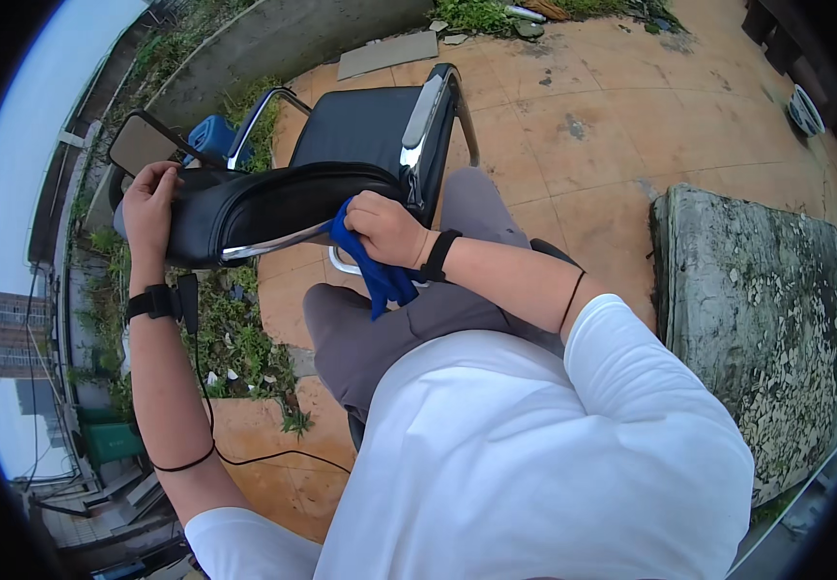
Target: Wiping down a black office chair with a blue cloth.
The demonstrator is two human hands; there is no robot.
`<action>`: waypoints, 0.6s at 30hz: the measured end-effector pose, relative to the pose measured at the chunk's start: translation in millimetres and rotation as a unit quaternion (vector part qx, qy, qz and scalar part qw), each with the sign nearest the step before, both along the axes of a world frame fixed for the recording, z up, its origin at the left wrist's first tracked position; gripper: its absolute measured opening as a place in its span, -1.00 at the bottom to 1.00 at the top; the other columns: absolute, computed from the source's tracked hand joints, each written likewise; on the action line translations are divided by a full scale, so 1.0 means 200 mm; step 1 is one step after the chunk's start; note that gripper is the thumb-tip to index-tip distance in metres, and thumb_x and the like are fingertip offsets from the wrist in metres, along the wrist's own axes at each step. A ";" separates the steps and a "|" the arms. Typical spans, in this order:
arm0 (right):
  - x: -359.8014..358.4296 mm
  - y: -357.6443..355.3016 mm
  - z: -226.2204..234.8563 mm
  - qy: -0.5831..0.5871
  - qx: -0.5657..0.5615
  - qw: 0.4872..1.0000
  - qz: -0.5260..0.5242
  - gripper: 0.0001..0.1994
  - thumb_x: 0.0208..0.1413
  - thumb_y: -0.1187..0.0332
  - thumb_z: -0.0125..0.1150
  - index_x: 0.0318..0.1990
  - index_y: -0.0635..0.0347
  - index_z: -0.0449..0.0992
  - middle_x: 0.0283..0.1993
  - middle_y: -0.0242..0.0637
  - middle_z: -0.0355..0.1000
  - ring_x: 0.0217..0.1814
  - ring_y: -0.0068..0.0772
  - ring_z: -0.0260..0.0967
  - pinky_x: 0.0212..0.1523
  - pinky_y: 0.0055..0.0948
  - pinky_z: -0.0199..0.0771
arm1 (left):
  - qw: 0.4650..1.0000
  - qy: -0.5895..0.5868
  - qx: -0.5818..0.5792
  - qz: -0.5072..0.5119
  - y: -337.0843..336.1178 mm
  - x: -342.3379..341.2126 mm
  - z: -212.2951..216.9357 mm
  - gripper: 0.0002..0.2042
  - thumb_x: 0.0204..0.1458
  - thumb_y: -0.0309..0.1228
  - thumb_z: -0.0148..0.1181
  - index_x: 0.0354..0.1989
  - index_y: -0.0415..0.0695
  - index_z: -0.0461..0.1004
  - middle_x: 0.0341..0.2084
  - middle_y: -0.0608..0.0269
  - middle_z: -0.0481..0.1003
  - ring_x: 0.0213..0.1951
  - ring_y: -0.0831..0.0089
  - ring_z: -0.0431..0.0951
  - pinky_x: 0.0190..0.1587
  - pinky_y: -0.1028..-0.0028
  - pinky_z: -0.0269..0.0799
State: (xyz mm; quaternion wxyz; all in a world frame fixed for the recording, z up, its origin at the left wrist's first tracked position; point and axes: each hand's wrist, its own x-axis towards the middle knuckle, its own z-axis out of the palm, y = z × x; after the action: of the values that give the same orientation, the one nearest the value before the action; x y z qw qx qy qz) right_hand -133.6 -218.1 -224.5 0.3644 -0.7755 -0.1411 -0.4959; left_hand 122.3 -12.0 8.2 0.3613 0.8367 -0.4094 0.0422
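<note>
— Right hand (386,229) is clenched around a blue cloth (377,275), pressed to the chair's chrome frame (418,126) near center; left hand (150,205) clamps the black padded backrest (264,208) at nine o'clock.

— The cloth looks soft and light. The chair?

— Stiff, probably heavy; its chrome seems slippery, so hold the padding. Orange tiled paving (612,116) outdoors, weeds at ten, cracked slab (757,309) at three.

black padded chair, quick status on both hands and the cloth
Left hand grips black padded chair backrest end. Right hand shut on crumpled blue cloth, pressed at chrome frame tube. Nothing between hands and chair.
</note>
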 end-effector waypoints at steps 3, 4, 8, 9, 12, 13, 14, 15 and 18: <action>-0.03 -0.10 -0.16 0.079 0.071 0.994 -0.002 -0.85 0.01 0.62 0.20 -0.25 0.23 0.47 -0.24 -0.12 0.38 -0.17 0.02 0.41 -0.13 -0.17 0.49 | 1.000 -0.010 -0.004 0.015 -0.04 -0.04 -0.01 -0.81 0.30 -0.36 0.18 -0.08 -0.20 0.61 -0.33 0.40 0.58 -0.29 0.65 0.53 -0.22 0.60 0.43; -0.03 -0.10 -0.16 0.095 0.090 0.991 0.006 -0.83 0.01 0.65 0.19 -0.23 0.24 0.46 -0.23 -0.12 0.38 -0.16 0.02 0.42 -0.11 -0.21 0.49 | 1.000 0.001 -0.012 0.008 -0.03 -0.03 -0.01 -0.81 0.29 -0.36 0.19 -0.09 -0.21 0.61 -0.34 0.39 0.58 -0.30 0.65 0.53 -0.22 0.60 0.44; 0.00 -0.13 -0.16 0.110 0.098 0.989 0.031 -0.82 0.08 0.67 0.17 -0.18 0.25 0.46 -0.21 -0.14 0.39 -0.15 -0.09 0.44 -0.11 -0.33 0.47 | 0.999 -0.005 -0.026 0.035 -0.03 -0.05 -0.01 -0.81 0.28 -0.36 0.19 -0.09 -0.21 0.61 -0.36 0.38 0.59 -0.31 0.65 0.53 -0.21 0.61 0.43; 0.01 -0.14 -0.15 0.103 0.100 0.989 0.042 -0.83 0.10 0.66 0.18 -0.17 0.25 0.47 -0.21 -0.15 0.38 -0.16 -0.12 0.43 -0.12 -0.35 0.46 | 0.999 -0.006 -0.016 0.028 -0.02 -0.05 -0.01 -0.80 0.28 -0.36 0.19 -0.09 -0.21 0.61 -0.37 0.39 0.59 -0.31 0.65 0.53 -0.21 0.61 0.43; 0.08 -0.26 -0.11 0.083 0.236 0.960 -0.128 -0.85 0.21 0.56 0.23 -0.07 0.25 0.51 -0.19 -0.31 0.46 -0.16 -0.43 0.44 -0.13 -0.45 0.48 | 1.000 -0.021 -0.009 0.001 -0.03 -0.06 0.00 -0.79 0.28 -0.34 0.17 -0.08 -0.20 0.61 -0.38 0.39 0.59 -0.32 0.65 0.53 -0.20 0.60 0.43; 0.17 -0.42 -0.22 0.031 0.321 0.936 -0.139 -0.83 0.28 0.50 0.21 -0.02 0.28 0.47 -0.16 -0.34 0.52 -0.16 -0.54 0.47 -0.13 -0.51 0.51 | 1.000 -0.013 -0.016 0.003 -0.10 -0.07 0.01 -0.79 0.28 -0.34 0.17 -0.08 -0.20 0.61 -0.38 0.39 0.59 -0.32 0.65 0.53 -0.20 0.60 0.43; 0.22 -0.54 -0.23 0.028 0.310 0.930 -0.193 -0.80 0.31 0.47 0.20 0.03 0.29 0.45 -0.15 -0.32 0.55 -0.19 -0.58 0.49 -0.16 -0.55 0.54 | 0.999 -0.039 -0.020 -0.009 -0.12 -0.08 0.02 -0.77 0.23 -0.32 0.17 -0.11 -0.21 0.63 -0.39 0.32 0.62 -0.31 0.56 0.58 -0.18 0.54 0.47; 0.26 -0.53 -0.13 -0.019 0.344 0.923 -0.170 -0.80 0.31 0.47 0.20 0.04 0.28 0.45 -0.16 -0.33 0.55 -0.22 -0.59 0.49 -0.20 -0.55 0.54 | 0.997 -0.067 -0.023 -0.015 -0.07 -0.05 0.00 -0.74 0.18 -0.30 0.18 -0.13 -0.22 0.64 -0.40 0.24 0.64 -0.30 0.48 0.64 -0.16 0.48 0.51; 0.32 -0.47 0.07 0.005 0.285 0.944 -0.164 -0.85 0.19 0.49 0.24 -0.10 0.30 0.52 -0.16 -0.16 0.47 -0.11 -0.17 0.46 -0.04 -0.36 0.47 | 0.997 -0.063 -0.046 -0.023 0.05 0.09 -0.06 -0.77 0.27 -0.31 0.16 -0.08 -0.19 0.61 -0.41 0.38 0.58 -0.36 0.64 0.51 -0.22 0.59 0.42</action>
State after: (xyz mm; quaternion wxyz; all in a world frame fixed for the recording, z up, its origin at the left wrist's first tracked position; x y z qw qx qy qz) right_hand -69.4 -311.2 -210.5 0.4848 -0.6537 0.1371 -0.5647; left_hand 139.5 -2.4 -3.8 0.3742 0.8053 -0.4477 0.1051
